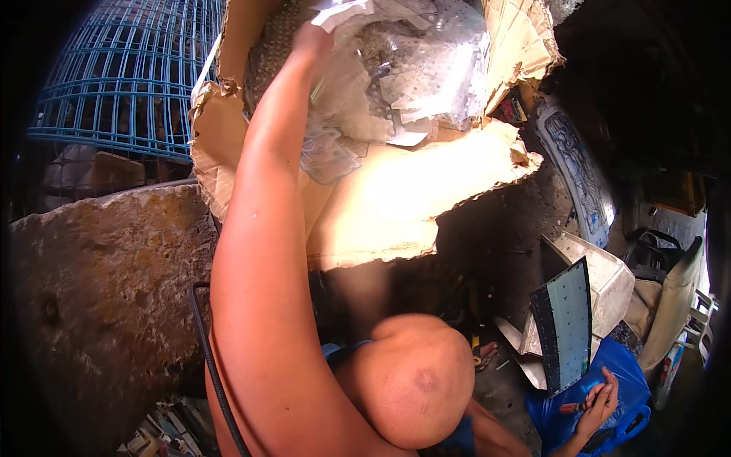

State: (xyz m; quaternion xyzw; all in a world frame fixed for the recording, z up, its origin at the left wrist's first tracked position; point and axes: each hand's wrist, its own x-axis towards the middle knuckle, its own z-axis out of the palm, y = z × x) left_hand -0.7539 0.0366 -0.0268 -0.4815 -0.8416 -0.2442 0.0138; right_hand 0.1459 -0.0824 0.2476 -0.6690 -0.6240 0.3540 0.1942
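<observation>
My left arm reaches up into a torn cardboard box [426, 190] full of clear and whitish plastic sheets [419, 84]. At the far end my left hand [312, 39] is blurred at the edge of a white sheet [344, 11]; its fingers are mostly hidden, so I cannot tell whether it grips. Low on the right, my right hand [598, 404] is closed around a small tool with a reddish-brown handle [571, 408], some fingers pointing up. It is over a blue plastic bag [628, 381], just below a thin dark-edged panel [567, 327] that stands tilted.
My bent knee [415, 377] rises at the lower middle. A blue wire cage [126, 76] stands at the upper left above a rough stained slab [114, 297]. Beige plastic casing [601, 282] lies behind the panel. A yellow-and-black tool [477, 353] rests on the ground.
</observation>
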